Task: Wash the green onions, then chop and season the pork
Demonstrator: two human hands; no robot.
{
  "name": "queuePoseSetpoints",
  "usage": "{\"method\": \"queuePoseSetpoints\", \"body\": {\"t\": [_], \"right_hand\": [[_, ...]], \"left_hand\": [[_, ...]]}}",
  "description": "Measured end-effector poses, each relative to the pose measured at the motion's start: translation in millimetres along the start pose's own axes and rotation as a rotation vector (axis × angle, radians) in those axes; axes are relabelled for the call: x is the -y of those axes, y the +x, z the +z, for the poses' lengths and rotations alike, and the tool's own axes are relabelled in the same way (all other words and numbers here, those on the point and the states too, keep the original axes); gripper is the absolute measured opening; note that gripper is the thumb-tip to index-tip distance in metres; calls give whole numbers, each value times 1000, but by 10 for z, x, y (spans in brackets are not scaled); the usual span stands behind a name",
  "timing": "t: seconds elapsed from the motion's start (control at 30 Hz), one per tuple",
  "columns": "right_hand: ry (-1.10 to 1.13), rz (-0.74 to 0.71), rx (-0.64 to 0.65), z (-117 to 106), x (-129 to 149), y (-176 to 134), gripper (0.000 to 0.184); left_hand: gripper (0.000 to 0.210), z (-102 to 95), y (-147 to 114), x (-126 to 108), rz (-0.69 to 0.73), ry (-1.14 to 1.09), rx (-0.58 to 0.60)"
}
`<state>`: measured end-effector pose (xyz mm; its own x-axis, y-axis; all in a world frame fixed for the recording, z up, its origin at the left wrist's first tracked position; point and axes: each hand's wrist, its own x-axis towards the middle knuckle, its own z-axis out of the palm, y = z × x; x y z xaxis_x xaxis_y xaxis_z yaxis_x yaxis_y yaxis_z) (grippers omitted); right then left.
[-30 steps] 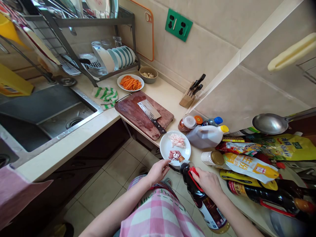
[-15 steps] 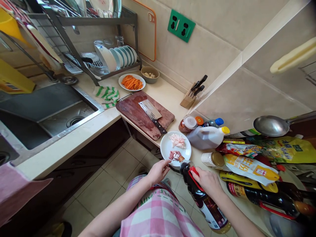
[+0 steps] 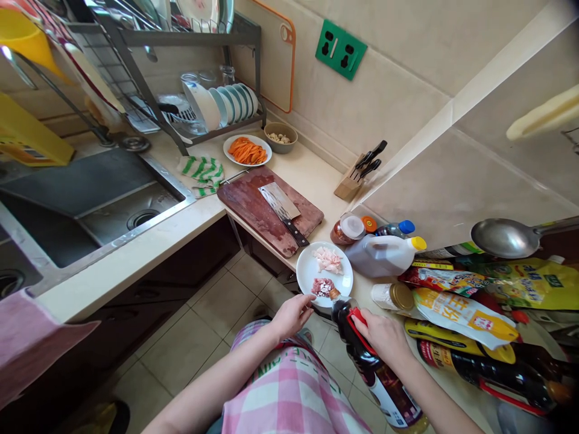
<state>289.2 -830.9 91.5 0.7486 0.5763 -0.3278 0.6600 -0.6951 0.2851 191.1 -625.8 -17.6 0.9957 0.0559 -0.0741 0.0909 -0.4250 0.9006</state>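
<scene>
My right hand (image 3: pixel 382 334) is wrapped round the red handle of a large bottle (image 3: pixel 393 392) of dark liquid. The bottle is tilted, its mouth over the near edge of a white plate (image 3: pixel 304 269). On that plate lie two separate heaps: pale sliced meat (image 3: pixel 329 260) and, nearer me, pinkish minced meat (image 3: pixel 322 287) with white powder on it. My left hand (image 3: pixel 293 316) is at the plate's near rim with its fingertips drawn together. Whether anything small is between them I cannot make out.
A cleaver (image 3: pixel 283 208) lies on a wooden cutting board (image 3: pixel 244 202) beyond the plate. Carrot strips fill a dish (image 3: pixel 227 158) near a small bowl (image 3: pixel 293 140). A plastic jug (image 3: pixel 384 256), a glass jar (image 3: pixel 384 295) and several packets crowd the right. The sink (image 3: pixel 90 211) is left.
The view has shifted slightly, so everything sits a little further right. Both hands and the tilted bottle keep nearly the same place at the plate.
</scene>
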Motion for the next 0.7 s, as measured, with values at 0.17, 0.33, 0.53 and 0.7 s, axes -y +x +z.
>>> {"method": "queuePoseSetpoints", "body": {"t": [0.17, 0.33, 0.53, 0.7], "right_hand": [[-42, 14, 51, -39, 12, 12, 37], [-51, 3, 42, -29, 4, 23, 37], [-56, -8, 24, 5, 0, 28, 37], [-53, -15, 22, 13, -4, 35, 36]], "left_hand": [[33, -20, -4, -25, -11, 4, 15], [33, -32, -4, -27, -19, 3, 20], [32, -19, 2, 0, -14, 10, 8], [33, 0, 6, 21, -11, 14, 4]]}}
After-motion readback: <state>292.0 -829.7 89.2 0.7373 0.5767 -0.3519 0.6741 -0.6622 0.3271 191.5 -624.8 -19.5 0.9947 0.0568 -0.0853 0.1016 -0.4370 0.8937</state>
